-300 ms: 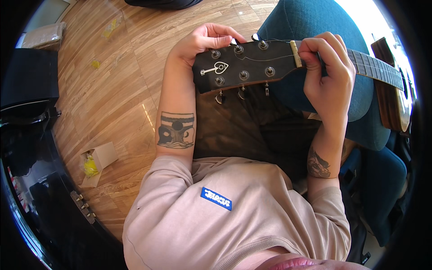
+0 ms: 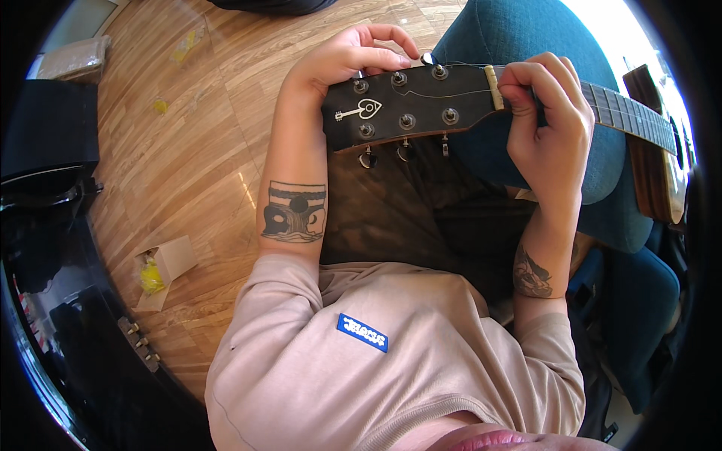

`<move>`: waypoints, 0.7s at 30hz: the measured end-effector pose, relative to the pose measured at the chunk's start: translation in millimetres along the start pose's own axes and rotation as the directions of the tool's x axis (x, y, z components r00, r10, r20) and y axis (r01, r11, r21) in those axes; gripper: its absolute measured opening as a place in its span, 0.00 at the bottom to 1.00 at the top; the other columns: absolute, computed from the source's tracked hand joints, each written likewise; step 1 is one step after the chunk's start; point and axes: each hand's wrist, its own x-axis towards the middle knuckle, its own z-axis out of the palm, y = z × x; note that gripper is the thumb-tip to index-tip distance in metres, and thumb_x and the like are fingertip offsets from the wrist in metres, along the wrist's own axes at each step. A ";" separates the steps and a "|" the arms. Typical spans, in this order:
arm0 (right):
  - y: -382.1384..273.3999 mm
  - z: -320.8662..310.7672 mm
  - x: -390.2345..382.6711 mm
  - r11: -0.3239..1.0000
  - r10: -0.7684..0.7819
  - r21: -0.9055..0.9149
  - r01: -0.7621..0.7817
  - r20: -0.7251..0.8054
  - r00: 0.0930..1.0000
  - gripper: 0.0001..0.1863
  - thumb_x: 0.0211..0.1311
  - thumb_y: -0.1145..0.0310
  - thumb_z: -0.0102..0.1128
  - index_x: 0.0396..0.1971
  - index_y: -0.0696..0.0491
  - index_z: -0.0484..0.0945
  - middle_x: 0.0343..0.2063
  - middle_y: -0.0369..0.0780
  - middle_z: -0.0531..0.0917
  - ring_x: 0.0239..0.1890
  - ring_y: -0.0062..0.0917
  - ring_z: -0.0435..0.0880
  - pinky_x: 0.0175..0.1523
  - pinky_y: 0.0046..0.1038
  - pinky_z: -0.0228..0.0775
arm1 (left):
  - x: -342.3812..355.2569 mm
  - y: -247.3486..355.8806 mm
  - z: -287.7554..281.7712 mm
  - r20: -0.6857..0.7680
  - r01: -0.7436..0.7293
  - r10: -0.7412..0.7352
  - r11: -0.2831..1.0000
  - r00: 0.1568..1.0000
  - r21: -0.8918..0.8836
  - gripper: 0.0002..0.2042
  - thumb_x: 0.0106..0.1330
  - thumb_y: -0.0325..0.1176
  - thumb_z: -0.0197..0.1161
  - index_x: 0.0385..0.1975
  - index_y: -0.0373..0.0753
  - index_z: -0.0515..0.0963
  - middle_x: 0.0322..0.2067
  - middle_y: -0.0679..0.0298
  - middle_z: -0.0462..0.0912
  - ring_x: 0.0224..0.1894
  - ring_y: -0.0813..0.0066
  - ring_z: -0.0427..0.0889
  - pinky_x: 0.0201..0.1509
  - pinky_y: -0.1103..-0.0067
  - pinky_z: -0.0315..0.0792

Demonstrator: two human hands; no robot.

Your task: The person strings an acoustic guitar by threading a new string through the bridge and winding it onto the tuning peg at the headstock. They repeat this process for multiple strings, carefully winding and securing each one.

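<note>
A dark guitar headstock is seen at upper centre. The left hand is curled over its top edge, fingers pinching a tuning peg. The right hand is closed around the neck, fingers pressed together.

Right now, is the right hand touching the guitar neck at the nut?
Touching. The head view shows the right hand wrapped over the guitar neck, its fingertips pressed down just beside the pale nut, no gap showing.
</note>
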 end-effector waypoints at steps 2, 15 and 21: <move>0.6 -0.1 -0.6 1.000 -0.004 0.000 0.004 -0.004 1.000 0.04 0.59 0.80 0.69 0.30 0.55 0.83 0.28 0.38 0.81 0.32 0.33 0.79 0.39 0.31 0.73 | -1.0 0.9 -4.6 0.029 0.008 -0.010 0.999 1.000 0.054 0.11 0.69 0.32 0.71 0.46 0.33 0.86 0.42 0.60 0.92 0.39 0.82 0.89 0.47 0.85 0.81; -4.0 -3.1 -2.8 1.000 0.013 0.019 -0.013 -0.009 1.000 0.06 0.59 0.85 0.67 0.31 0.58 0.81 0.29 0.38 0.81 0.33 0.29 0.81 0.40 0.25 0.74 | -6.5 0.5 -11.4 -0.012 0.096 -0.095 0.987 0.995 0.128 0.08 0.71 0.34 0.71 0.38 0.35 0.86 0.37 0.68 0.91 0.39 0.84 0.88 0.47 0.85 0.81; -2.6 -2.1 -3.3 1.000 0.002 0.024 -0.001 -0.007 1.000 0.06 0.58 0.84 0.68 0.32 0.57 0.81 0.29 0.38 0.81 0.32 0.30 0.80 0.39 0.26 0.74 | -2.4 8.7 7.8 0.042 0.101 -0.101 0.995 0.994 -0.001 0.07 0.71 0.31 0.70 0.40 0.34 0.86 0.38 0.64 0.91 0.39 0.83 0.89 0.47 0.85 0.82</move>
